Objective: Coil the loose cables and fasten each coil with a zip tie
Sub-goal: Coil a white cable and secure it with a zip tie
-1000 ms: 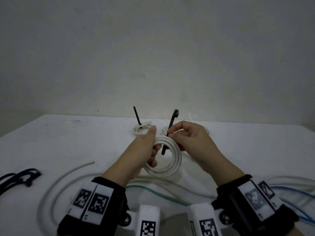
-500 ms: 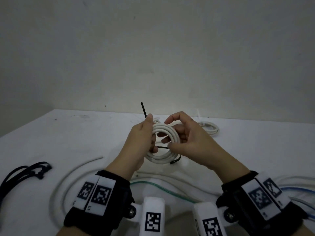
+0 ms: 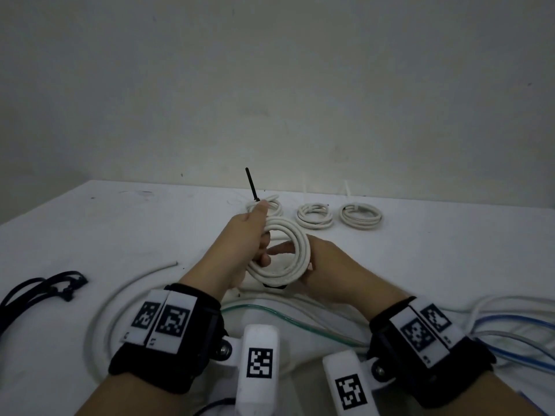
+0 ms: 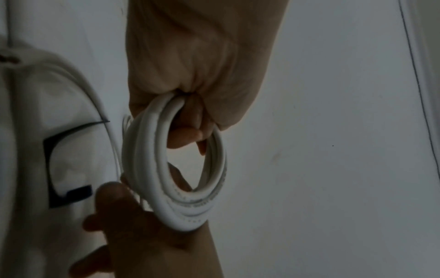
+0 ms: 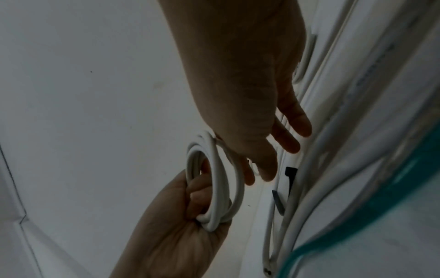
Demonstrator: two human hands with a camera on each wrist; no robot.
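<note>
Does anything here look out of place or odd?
A black zip tie lies loose on the table below the white coil that the left hand grips. The right hand is open beside the coil, holding no tie, so this coil is not yet fastened.

You worked at a plain bench setup: a white table (image 3: pixel 90 223) against a bare grey wall (image 3: pixel 270 85), tied cable coils (image 3: pixel 314 219) in a row, loose cables (image 3: pixel 510 331) alongside
</note>
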